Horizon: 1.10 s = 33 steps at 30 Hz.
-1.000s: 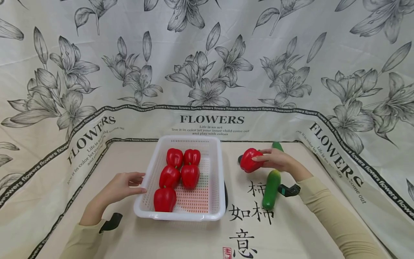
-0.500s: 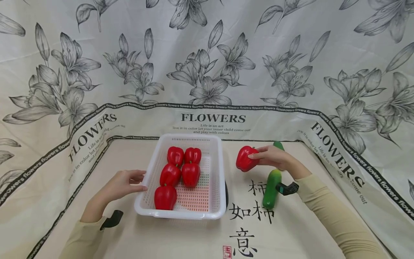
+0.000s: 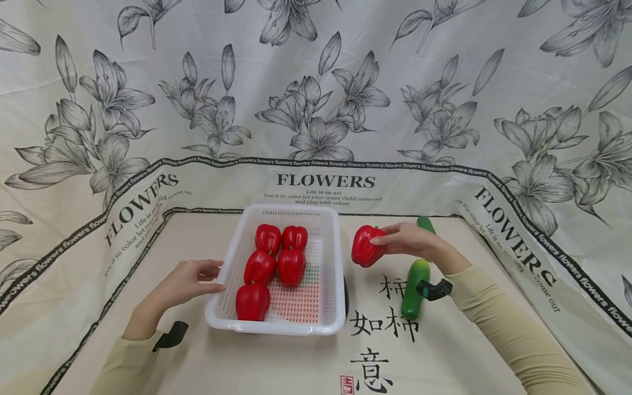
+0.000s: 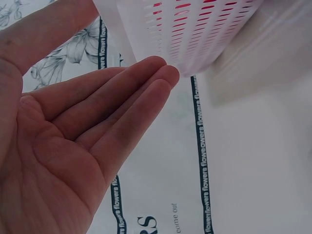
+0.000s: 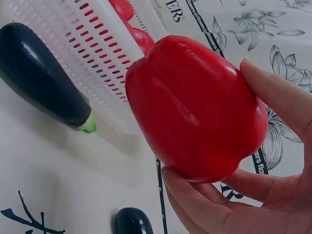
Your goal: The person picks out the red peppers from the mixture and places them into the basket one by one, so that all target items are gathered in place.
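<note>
My right hand (image 3: 412, 241) holds a glossy red bell pepper (image 3: 368, 246) between thumb and fingers, right of a white perforated basket (image 3: 337, 274). In the right wrist view the pepper (image 5: 195, 109) fills the middle, stem end hidden, with the thumb on one side and fingers on the other. Several red bell peppers, among them a front one (image 3: 252, 301), lie in the basket's left and middle part. At the basket's left side, my left hand (image 3: 184, 285) has its fingers extended against the rim. Its palm (image 4: 53, 161) shows bare in the left wrist view.
A green cucumber (image 3: 415, 291) lies under the right wrist, and another green one (image 3: 425, 224) is partly hidden behind the right hand. An eggplant (image 5: 41, 75) lies along the basket's right side; a second dark rounded thing (image 5: 132, 222) shows nearby. Flower-printed cloth (image 3: 316, 109) rises behind.
My right hand has carried the red bell pepper leftward toward the basket, away from the dark thing that was behind it. The left hand stays at the basket's rim.
</note>
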Motion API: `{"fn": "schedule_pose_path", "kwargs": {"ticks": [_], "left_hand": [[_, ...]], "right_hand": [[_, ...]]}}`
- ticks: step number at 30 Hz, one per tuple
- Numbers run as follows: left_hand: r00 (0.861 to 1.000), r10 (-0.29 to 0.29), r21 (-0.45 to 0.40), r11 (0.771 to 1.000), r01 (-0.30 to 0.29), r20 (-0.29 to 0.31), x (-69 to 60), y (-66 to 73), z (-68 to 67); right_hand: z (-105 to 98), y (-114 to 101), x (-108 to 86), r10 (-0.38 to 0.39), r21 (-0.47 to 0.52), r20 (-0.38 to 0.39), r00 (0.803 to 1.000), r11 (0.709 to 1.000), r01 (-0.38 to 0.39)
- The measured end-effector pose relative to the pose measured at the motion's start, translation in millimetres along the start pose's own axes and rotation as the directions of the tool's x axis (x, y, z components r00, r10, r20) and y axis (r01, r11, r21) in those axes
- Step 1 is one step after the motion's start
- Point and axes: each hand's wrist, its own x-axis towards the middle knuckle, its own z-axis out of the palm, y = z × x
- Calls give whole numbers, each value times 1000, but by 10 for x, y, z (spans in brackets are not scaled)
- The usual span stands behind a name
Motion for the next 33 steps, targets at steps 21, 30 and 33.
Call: {"fn": "schedule_pose_path", "kwargs": {"ticks": [21,30,33], "left_hand": [[1000,28,15,1000,-28,-11,-1,-14,-6],[999,35,16,999,-35,-10,7,-17,6],[999,30,10,999,-30,-18,6,-8,8]], "right_hand": [[232,-280,53,-14,-75,131,991,997,24],[412,-432,86,-19,-47,149,989,999,26],[460,-454,116,-35,-45,165,986,998,43]]}}
